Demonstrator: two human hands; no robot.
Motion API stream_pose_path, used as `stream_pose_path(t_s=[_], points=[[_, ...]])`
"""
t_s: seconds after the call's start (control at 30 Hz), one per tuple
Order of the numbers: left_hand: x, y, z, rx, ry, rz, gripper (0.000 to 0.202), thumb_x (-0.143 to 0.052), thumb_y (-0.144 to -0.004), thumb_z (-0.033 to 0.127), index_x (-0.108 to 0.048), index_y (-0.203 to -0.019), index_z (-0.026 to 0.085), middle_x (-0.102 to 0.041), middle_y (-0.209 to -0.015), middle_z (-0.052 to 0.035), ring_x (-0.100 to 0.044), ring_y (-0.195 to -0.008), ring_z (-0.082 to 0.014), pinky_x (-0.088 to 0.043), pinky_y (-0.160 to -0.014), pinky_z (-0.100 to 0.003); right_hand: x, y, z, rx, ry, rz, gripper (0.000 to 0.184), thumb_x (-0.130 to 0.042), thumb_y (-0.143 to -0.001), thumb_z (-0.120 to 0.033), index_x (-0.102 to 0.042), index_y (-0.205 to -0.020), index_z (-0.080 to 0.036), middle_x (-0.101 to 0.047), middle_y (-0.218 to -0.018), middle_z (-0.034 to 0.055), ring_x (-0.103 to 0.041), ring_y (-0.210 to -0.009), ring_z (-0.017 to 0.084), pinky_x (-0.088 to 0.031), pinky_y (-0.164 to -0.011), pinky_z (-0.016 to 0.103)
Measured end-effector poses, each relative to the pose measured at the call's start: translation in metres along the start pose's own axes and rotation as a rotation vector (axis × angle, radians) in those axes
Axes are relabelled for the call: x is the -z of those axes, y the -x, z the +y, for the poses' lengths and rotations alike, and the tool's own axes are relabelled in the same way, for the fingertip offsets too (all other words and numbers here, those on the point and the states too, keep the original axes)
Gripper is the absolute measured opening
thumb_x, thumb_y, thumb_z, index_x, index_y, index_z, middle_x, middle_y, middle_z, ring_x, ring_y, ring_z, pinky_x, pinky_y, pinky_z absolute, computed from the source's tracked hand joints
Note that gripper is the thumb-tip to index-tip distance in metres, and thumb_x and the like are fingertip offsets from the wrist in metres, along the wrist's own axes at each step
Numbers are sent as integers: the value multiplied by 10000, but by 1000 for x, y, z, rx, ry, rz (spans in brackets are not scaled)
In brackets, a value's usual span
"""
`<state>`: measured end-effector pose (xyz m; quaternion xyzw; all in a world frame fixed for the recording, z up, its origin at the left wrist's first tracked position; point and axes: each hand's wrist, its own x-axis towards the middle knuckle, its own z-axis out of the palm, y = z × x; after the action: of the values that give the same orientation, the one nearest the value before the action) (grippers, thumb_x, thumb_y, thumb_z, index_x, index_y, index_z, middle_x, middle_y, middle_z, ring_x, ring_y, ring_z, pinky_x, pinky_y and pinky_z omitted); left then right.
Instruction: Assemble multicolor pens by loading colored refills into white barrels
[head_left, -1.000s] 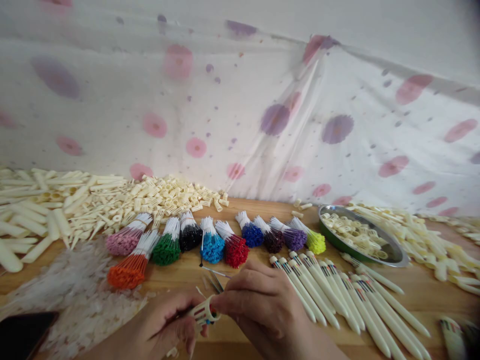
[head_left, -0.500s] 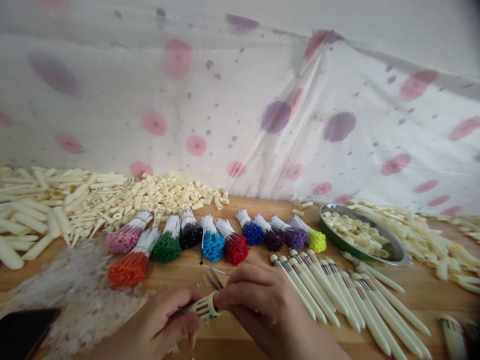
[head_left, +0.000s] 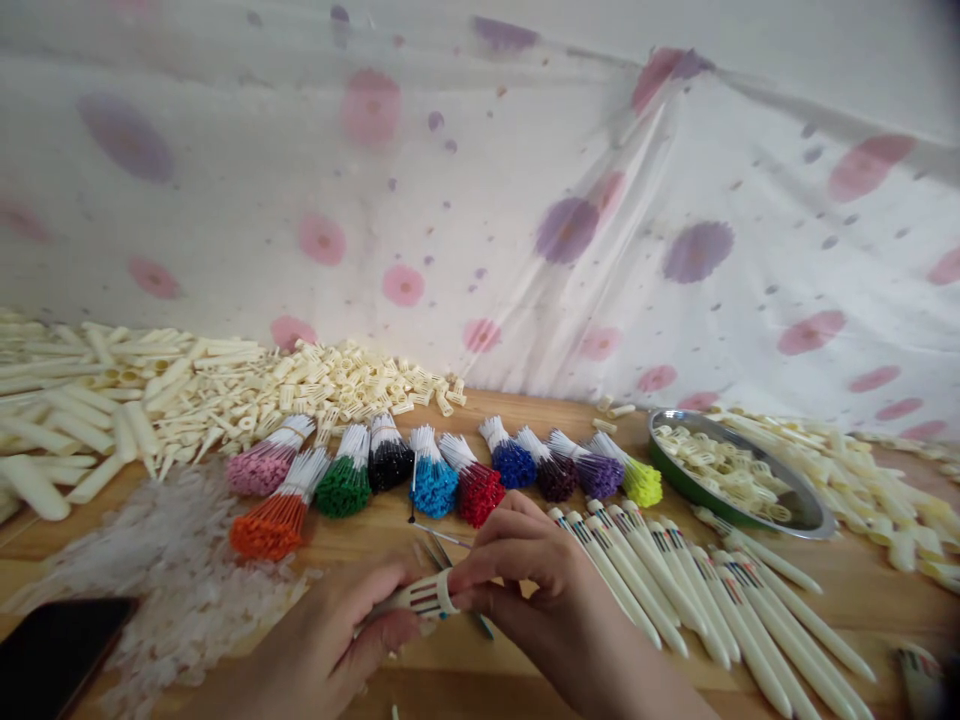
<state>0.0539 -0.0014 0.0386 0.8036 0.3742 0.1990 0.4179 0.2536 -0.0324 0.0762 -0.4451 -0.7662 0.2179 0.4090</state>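
My left hand (head_left: 341,640) is closed around a cream slotted pen piece (head_left: 420,597) with thin refills in it, low in the head view. My right hand (head_left: 536,590) pinches at the piece's front end, fingers pressed together on a thin refill. A few loose refills (head_left: 439,545) lie on the wooden table just beyond my fingers. Behind them stands a row of banded refill bundles: pink (head_left: 262,465), orange (head_left: 274,520), green (head_left: 343,485), black (head_left: 390,460), light blue (head_left: 433,482), red (head_left: 478,490), dark blue (head_left: 514,462), purple (head_left: 596,472) and yellow-green (head_left: 645,482).
Several assembled cream pens (head_left: 697,600) lie side by side at the right. A green metal-rimmed bowl (head_left: 814,520) holds cream parts. Heaps of cream barrels (head_left: 82,400) and slotted pieces (head_left: 352,375) lie at the back left, white bits (head_left: 165,570) and a dark phone (head_left: 56,655) at the left. Flowered cloth (head_left: 480,200) hangs behind.
The view has shifted slightly, so everything sits a little to the right. Both hands stay on the slotted piece, which has turned a little in my fingers.
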Motion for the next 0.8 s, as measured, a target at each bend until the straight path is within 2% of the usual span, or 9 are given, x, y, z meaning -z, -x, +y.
stream_pose_path(t_s=[0.1, 0.27, 0.43, 0.57, 0.73, 0.8], points=[[-1, -1, 2, -35, -23, 34, 198, -451, -880, 334, -632, -880, 255, -671, -801, 7, -614, -763, -170, -454, -655, -227, -2, 0, 0, -101, 7, -3, 156, -695, -725, -62, -711, -656, -201, -611, -623, -2, -517, -676, 146, -411, -589, 250], [-3, -1, 3, -101, -46, 111, 163, -478, -859, 291, -636, -888, 261, -686, -801, 3, -622, -741, -170, -461, -642, -219, -3, -2, 0, -227, -77, -29, 174, -701, -699, -39, -708, -641, -203, -568, -615, -11, -528, -680, 143, -426, -578, 237], [-5, -1, 0, -117, -63, 138, 161, -489, -856, 310, -637, -816, 261, -662, -724, 14, -609, -695, -168, -452, -609, -221, 0, 0, 4, -132, -97, -95, 100, -676, -756, -113, -712, -696, -184, -564, -641, 2, -530, -704, 144, -433, -598, 245], [-5, -1, 1, -110, -43, 130, 169, -484, -863, 322, -637, -836, 256, -669, -757, 9, -619, -725, -169, -460, -631, -222, 2, 0, 6, -31, -59, -135, 141, -612, -815, -151, -713, -725, -191, -574, -659, 12, -516, -673, 134, -414, -563, 234], [-2, -1, 5, -109, -46, 114, 166, -480, -861, 279, -643, -880, 261, -689, -797, 6, -638, -768, -174, -466, -657, -223, -4, 0, 5, -213, -248, -58, 131, -638, -768, -147, -717, -680, -202, -556, -651, 0, -501, -636, 119, -393, -529, 212], [-2, -1, 5, -98, -44, 136, 152, -506, -845, 274, -650, -895, 265, -702, -828, 5, -643, -786, -179, -471, -671, -226, -5, 1, 7, -305, -353, -80, 112, -647, -741, -151, -719, -665, -191, -547, -643, -8, -490, -612, 105, -381, -534, 209]])
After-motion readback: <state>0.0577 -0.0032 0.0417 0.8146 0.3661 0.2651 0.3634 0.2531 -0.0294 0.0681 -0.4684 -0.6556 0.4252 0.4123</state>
